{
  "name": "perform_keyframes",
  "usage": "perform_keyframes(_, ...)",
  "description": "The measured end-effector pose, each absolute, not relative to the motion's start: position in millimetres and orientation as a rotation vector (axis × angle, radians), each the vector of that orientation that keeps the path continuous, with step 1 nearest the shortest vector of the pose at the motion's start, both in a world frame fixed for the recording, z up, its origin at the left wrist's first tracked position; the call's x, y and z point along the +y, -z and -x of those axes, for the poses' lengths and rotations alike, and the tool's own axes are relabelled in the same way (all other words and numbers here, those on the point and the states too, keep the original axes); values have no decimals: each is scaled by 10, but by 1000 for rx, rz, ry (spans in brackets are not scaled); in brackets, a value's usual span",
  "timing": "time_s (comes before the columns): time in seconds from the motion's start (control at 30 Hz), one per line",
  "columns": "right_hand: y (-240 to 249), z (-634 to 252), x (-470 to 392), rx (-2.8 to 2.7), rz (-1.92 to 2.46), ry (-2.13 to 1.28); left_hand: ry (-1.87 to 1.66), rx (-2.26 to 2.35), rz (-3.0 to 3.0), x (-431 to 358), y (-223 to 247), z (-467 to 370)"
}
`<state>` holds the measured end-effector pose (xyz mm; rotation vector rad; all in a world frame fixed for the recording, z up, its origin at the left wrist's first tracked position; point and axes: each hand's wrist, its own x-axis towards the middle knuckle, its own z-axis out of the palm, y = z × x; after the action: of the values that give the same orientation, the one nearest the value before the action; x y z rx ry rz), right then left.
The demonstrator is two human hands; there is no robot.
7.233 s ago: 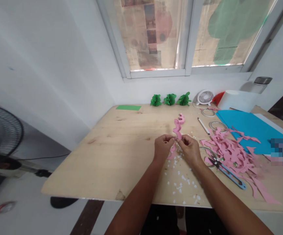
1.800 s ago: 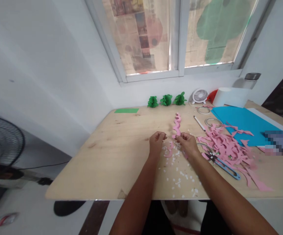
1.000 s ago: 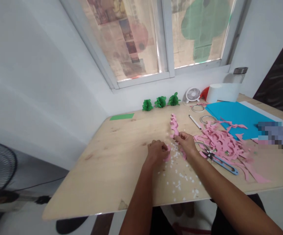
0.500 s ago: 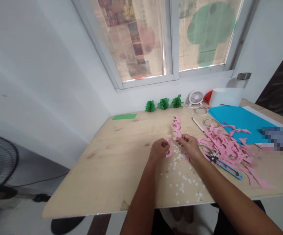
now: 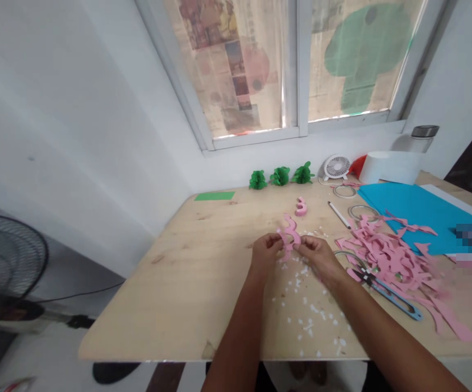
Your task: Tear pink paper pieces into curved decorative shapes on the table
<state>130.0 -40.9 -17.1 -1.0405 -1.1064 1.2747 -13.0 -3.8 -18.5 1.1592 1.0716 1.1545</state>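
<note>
Above the wooden table (image 5: 158, 305), closed fingers of the left hand (image 5: 265, 251) and right hand (image 5: 317, 256) pinch wavy pink paper (image 5: 294, 236).

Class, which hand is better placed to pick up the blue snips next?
Probably the right hand: the snips lie on its side. The left hand would have to reach across. Both hold pink paper, though.
</note>
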Motion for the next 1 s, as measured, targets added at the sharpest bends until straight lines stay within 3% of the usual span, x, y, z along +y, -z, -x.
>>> perform_keyframes(0.23, 271, -1298, -380, -1230, 1126, -1250, -1332, 1115, -1003, -18, 123, 200)
perform_keyframes(1.0, 275, -1306, -377, -1268, 1131, -1190, -1075, 772, -855, -114, -6, 301)
